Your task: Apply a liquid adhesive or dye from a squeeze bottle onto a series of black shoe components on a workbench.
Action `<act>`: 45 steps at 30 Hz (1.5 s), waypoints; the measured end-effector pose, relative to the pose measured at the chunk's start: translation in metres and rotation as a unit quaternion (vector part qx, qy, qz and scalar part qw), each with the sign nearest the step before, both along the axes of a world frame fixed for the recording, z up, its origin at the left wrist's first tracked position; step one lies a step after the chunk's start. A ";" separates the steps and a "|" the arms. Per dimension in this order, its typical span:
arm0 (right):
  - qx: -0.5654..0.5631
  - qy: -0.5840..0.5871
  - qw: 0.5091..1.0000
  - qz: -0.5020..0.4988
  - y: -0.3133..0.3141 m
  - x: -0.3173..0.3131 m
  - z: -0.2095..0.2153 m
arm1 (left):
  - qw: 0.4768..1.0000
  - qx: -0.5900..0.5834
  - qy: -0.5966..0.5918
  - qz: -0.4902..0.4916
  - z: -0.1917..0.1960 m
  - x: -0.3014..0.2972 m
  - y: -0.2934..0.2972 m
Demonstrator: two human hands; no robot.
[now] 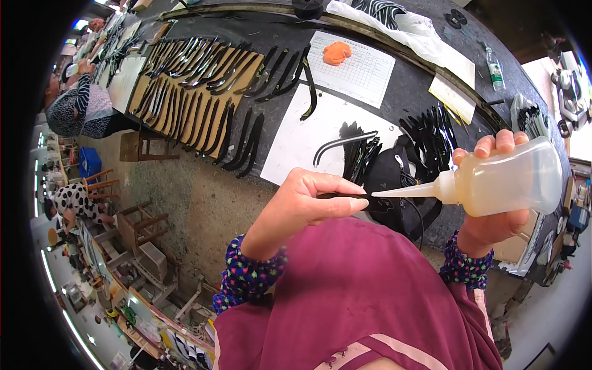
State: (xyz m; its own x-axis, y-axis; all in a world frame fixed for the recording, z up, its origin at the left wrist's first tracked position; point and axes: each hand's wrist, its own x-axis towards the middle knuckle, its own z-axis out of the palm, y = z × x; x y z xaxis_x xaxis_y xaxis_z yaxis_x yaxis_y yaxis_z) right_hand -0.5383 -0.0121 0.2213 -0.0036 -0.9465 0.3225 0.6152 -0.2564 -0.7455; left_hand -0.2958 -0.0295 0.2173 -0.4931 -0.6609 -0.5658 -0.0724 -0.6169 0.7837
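My left hand (pixel 300 198) pinches a slim black strip (pixel 338 196) between thumb and fingers, in front of my maroon apron. Wrapped around a translucent squeeze bottle (pixel 515 176) is my right hand (pixel 484 233), which keeps the bottle tipped on its side. Its long tapered nozzle (pixel 407 192) points left, with the tip at the strip's right end. Pale yellowish liquid shows inside the bottle. Whether any comes out of the tip is too small to tell. Beyond my hands, a bundle of black strips (pixel 359 154) lies on a white sheet (pixel 285 148).
Rows of curved black strips (pixel 185 117) lie along a brown board (pixel 245 63) on the dark table. A black bag (pixel 385 172) sits close behind the nozzle. Farther back are an orange lump (pixel 337 53) on a printed form and a plastic drink bottle (pixel 494 69). Wooden stools (pixel 139 222) and other people are at left.
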 end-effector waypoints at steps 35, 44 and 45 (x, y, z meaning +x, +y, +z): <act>0.030 -0.024 0.999 -0.024 0.012 -0.008 -0.005 | 0.999 0.028 0.009 0.020 -0.009 0.005 -0.003; 0.023 -0.039 0.999 -0.023 0.012 -0.012 -0.003 | 0.999 0.032 0.019 0.031 -0.007 0.001 -0.005; 0.026 -0.042 0.998 -0.035 0.012 -0.010 -0.001 | 0.999 0.032 0.019 0.031 -0.008 0.001 -0.004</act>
State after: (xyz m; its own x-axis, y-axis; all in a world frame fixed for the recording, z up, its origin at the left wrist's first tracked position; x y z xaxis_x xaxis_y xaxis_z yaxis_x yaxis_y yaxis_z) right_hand -0.5479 -0.0004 0.2204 -0.0964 -0.9583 0.2689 0.6581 -0.2640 -0.7051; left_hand -0.2947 -0.0336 0.2098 -0.4750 -0.6532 -0.5897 -0.0032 -0.6688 0.7434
